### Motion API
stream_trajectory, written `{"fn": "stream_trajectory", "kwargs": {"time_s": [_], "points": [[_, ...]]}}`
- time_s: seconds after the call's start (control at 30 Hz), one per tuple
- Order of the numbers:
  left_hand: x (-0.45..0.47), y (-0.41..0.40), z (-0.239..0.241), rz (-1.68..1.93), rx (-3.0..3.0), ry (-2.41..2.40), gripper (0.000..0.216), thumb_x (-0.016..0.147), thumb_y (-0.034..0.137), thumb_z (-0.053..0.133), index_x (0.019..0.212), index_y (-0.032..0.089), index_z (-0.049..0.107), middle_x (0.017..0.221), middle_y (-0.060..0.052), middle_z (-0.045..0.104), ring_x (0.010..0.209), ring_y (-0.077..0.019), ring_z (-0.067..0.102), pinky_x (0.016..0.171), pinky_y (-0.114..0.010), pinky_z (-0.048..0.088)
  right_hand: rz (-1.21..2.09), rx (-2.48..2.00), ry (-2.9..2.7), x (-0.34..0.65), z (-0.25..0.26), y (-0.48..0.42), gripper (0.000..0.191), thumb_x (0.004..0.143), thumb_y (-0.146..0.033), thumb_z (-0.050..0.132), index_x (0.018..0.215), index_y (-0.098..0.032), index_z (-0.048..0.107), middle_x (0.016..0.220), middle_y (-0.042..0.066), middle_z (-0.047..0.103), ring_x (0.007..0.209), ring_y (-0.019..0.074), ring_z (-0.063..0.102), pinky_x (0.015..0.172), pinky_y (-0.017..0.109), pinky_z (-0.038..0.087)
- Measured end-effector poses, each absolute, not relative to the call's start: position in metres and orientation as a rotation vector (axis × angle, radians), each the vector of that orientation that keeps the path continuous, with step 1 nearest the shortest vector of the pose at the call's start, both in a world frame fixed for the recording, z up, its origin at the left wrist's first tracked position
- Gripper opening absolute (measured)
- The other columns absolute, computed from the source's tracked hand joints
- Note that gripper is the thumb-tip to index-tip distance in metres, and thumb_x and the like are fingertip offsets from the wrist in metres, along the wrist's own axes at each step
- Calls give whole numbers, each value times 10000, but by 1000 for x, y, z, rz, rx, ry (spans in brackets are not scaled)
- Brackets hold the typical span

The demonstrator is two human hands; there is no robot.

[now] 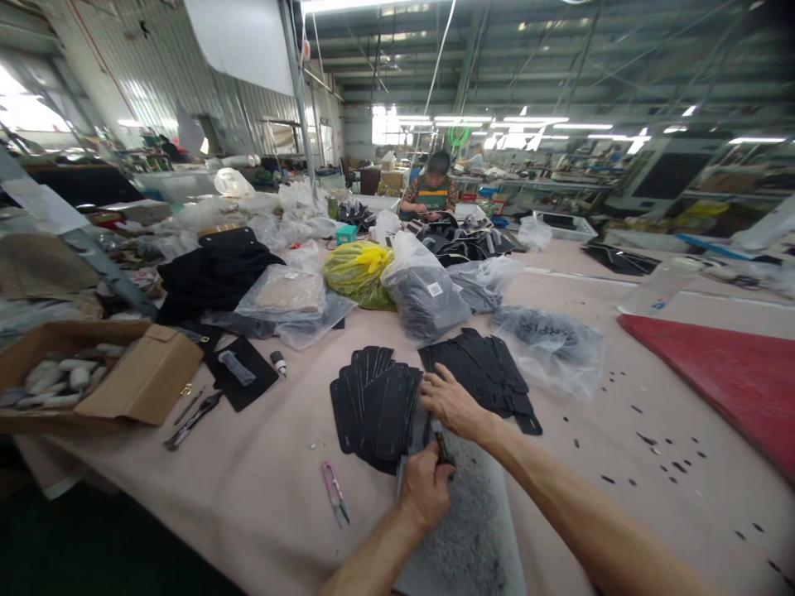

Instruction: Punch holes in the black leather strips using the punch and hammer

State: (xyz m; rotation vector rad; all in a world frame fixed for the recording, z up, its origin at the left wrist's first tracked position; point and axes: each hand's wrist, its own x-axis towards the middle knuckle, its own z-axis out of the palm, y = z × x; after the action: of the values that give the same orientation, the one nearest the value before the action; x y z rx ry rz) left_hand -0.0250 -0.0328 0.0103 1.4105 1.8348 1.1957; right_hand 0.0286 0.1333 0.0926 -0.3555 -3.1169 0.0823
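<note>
My left hand (423, 490) is closed round a short dark-handled tool with a pale metallic end (442, 447), held above a grey speckled board (475, 521). Just beyond it, my right hand (453, 403) reaches over with its fingers apart, at the edge of a fanned stack of black strap-like pieces (378, 406). Whether its fingertips pinch a piece I cannot make out; the thumb is mostly hidden. A second spread of black pieces (481, 372) lies beyond my right hand. Pink-handled thread snips (335, 494) rest on the cloth left of my left hand.
A cardboard box (133, 381) of white spools stands at the left, near a black panel (242, 377) and a small bottle (278, 362). Bagged goods (428, 294) line the back. Black scraps dot the right side beside a red sheet (714, 372). A person (435, 186) sits opposite.
</note>
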Motion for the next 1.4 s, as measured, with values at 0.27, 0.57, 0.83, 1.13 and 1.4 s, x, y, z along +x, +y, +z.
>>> {"fn": "stream_trajectory", "kwargs": {"time_s": [0.27, 0.57, 0.83, 1.13, 1.4], "points": [[-25, -31, 9, 1269, 1351, 1810, 172, 811, 164, 501, 888, 182, 654, 786, -44, 703, 740, -176, 657, 682, -243, 458, 442, -1348, -2569, 116, 84, 110, 253, 891, -232, 453, 1077, -119, 581, 828, 77, 639, 778, 196, 587, 721, 307, 418], [-27, -29, 8, 1260, 1344, 1894, 172, 842, 267, 511, 811, 177, 655, 710, -48, 699, 668, -190, 657, 639, -257, 468, 844, -1682, -2132, 138, 32, 18, 428, 844, -235, 534, 1258, -125, 533, 717, 21, 658, 649, 169, 617, 593, 255, 414], [-26, -22, 17, 1320, 1306, 1856, 160, 832, 283, 534, 815, 172, 649, 728, -43, 711, 680, -192, 662, 642, -265, 487, 422, -1813, -2406, 127, 43, -2, 394, 931, -270, 486, 1299, -133, 521, 1016, 127, 689, 859, 228, 655, 718, 317, 411], [-19, 11, 29, 1226, 1481, 1782, 154, 822, 236, 526, 809, 164, 661, 723, -29, 696, 672, -174, 642, 648, -265, 489, 106, -1648, -2344, 124, 27, -45, 334, 949, -271, 436, 1234, -178, 584, 935, 104, 614, 868, 247, 530, 802, 409, 350], [-19, 12, 25, 1192, 1509, 1659, 196, 821, 189, 519, 878, 151, 702, 871, -62, 734, 808, -187, 683, 781, -298, 535, 184, -1602, -2329, 122, 31, -34, 340, 923, -239, 441, 1220, -181, 595, 1035, 127, 620, 971, 275, 491, 967, 472, 306]]}}
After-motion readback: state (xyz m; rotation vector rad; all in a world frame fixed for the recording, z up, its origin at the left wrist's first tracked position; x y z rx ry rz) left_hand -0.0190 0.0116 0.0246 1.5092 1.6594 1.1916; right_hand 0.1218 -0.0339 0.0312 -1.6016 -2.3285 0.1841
